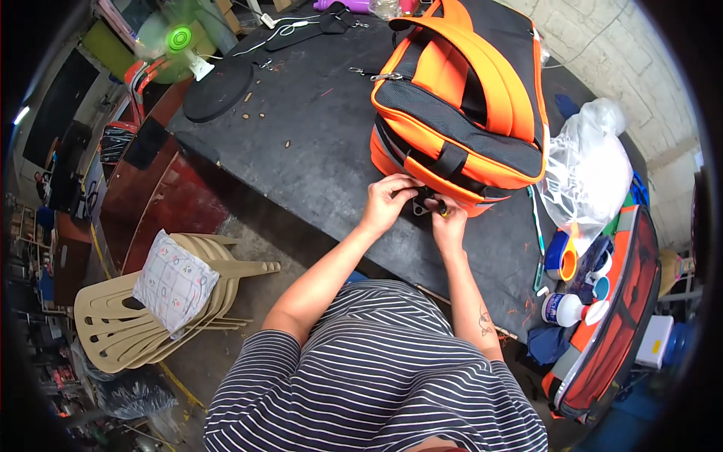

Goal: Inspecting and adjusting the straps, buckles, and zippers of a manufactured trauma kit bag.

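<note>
An orange and black bag [459,113] stands on the dark table, with its wide orange straps arched over the top. At the bag's near lower edge, my left hand [388,202] is closed in a pinch on something dark and small, which I cannot make out. Close beside it, my right hand [452,223] is closed around a small black-and-yellow tool [443,212], mostly hidden by the fingers. Between the hands shows a small pale metal piece [420,210] against black material.
Right of the bag lie a clear plastic bag [587,166], an orange-and-blue tape roll [561,256], a white bottle [565,309] and a red-grey bag [606,324]. Left are stacked beige chairs [113,320] with a cushion [175,282], and a running green fan [179,39].
</note>
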`<state>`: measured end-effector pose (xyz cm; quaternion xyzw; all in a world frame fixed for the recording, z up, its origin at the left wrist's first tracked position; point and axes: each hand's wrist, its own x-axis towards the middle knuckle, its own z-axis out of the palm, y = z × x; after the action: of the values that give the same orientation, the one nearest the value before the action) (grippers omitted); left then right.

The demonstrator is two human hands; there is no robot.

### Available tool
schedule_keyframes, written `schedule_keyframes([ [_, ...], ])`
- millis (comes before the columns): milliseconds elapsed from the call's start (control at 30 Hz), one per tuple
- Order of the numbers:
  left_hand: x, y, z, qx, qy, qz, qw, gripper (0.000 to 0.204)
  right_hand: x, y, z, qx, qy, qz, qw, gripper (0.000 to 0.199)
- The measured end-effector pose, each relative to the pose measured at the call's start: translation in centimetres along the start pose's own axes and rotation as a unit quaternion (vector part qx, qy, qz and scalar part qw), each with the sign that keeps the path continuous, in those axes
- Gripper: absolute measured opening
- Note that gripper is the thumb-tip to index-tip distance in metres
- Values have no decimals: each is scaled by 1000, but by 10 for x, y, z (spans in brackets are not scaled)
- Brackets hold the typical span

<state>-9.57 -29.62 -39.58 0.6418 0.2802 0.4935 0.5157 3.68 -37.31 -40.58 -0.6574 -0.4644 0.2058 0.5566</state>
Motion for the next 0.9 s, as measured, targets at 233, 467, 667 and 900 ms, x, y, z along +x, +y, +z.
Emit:
schedule_keyframes([
  [233,0,-5,4,-148,58,-35,987,19,5,8,-4,-21,-43,-35,998,19],
  [467,3,3,7,58,63,5,996,16,6,10,-1,70,-21,-43,996,21],
  [667,3,12,0,136,-19,139,981,16,5,10,-6,-39,-34,-71,996,14],
  [900,-12,9,7,158,-19,112,981,18,4,18,3,44,-18,-27,998,12],
])
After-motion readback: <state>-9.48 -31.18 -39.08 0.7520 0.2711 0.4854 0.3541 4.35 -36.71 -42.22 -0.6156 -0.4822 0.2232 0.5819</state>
